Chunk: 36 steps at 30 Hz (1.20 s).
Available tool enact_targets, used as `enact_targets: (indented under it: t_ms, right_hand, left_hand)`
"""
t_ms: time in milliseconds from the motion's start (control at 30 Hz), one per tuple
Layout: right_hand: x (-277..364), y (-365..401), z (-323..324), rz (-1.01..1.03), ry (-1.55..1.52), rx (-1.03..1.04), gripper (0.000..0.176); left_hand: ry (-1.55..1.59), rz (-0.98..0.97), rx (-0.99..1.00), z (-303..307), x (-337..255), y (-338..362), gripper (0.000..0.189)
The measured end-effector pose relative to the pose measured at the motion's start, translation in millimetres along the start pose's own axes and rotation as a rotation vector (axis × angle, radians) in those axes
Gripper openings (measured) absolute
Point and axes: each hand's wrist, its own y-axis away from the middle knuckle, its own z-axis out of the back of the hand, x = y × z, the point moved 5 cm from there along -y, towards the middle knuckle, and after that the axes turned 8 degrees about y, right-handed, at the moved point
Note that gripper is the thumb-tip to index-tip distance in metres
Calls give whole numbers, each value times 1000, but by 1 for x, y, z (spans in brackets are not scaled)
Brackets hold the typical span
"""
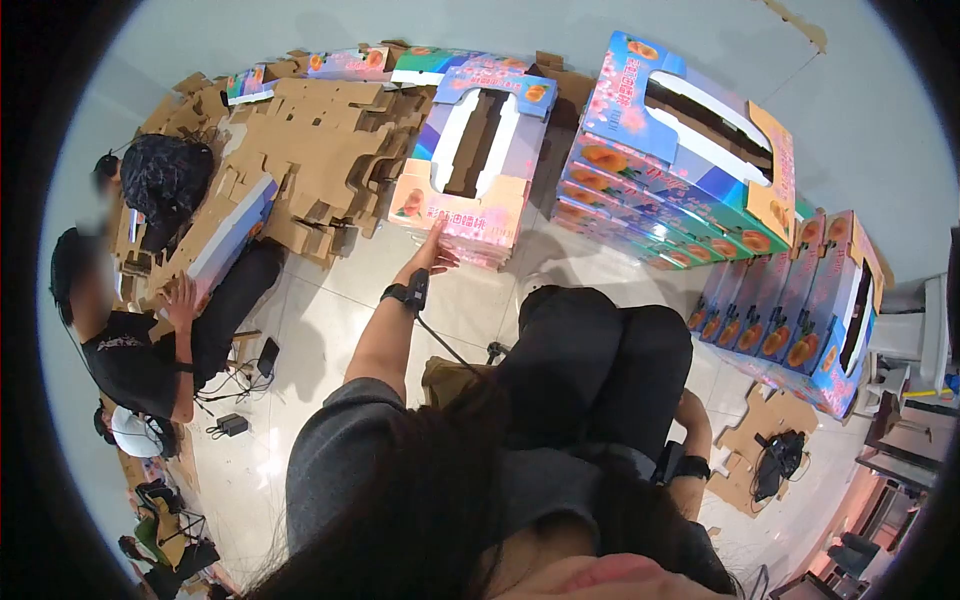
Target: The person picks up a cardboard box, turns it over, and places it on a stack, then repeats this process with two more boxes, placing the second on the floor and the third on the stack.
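Note:
My left hand (pixel 434 257) reaches forward, its fingers stretched out against the near end of a printed peach carton (pixel 470 210). That carton is folded into shape, with a long slot in its top, and appears to lie on others like it. Beside my knee on the right rests my right hand (pixel 692 410); its fingers are mostly hidden by my leg. Both wrists wear dark devices, and a cable runs from the left one. To the front right rises a tall stack of similar cartons (pixel 650 160).
More cartons (pixel 790 310) stand on edge at the right. Flat brown cardboard sheets (pixel 310 140) are piled at the front left. A co-worker (pixel 140 350) sits at the left, hand on a carton (pixel 225 240). A black adapter (pixel 230 427) and a phone (pixel 267 357) lie on the floor.

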Motion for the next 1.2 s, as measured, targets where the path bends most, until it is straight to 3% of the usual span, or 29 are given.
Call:
enact_targets:
  t_ms: [67, 167, 200, 267, 367, 433, 500, 567, 633, 700, 800, 900, 967, 1000, 1200]
  right_hand:
    - [25, 17, 35, -44, 75, -128, 21]
    - [70, 31, 110, 89, 168, -629, 17]
    - [108, 46, 151, 54, 81, -609, 15]
    - [157, 50, 196, 353, -383, -655, 13]
    - [246, 35, 223, 592, -710, -437, 18]
    - [318, 29, 223, 590, -1119, -96, 35]
    - [368, -17, 186, 420, -1527, 425, 41]
    - [410, -60, 145, 63, -1471, 386, 60]
    - [443, -87, 121, -65, -1401, 133, 61]
    - [464, -81, 107, -68, -1477, 52, 55]
    - [471, -199, 4, 36, -1852, 27, 45]
    - [469, -232, -53, 288, -1759, 179, 46]
    - [471, -203, -57, 27, -1948, 442, 50]
    - [468, -200, -57, -41, -1864, 443, 53]
    - [470, -147, -8, -8, -1475, 601, 68]
  left_hand:
    - [39, 8, 47, -4, 2, 1, 97]
    - [158, 5, 95, -4, 7, 9, 106]
    - [200, -4, 82, -2, 9, 11, 106]
    - [301, -36, 34, 0, 12, 15, 107]
    - [495, -103, -81, 13, 16, 27, 105]
    - [585, -116, -175, 25, 18, 26, 105]
    - [635, -157, -310, 43, 21, 25, 104]
    - [608, -266, -326, 62, 22, 24, 111]
    - [604, -332, -397, 71, 11, 32, 109]
    - [526, -416, -367, 70, -8, 46, 99]
    - [383, -472, -314, 66, -34, 57, 98]
    - [281, -491, -277, 66, -50, 55, 93]
    - [254, -466, -297, 60, -61, 63, 90]
    - [238, -458, -297, 58, -66, 62, 88]
    - [286, -418, -267, 52, -57, 36, 72]
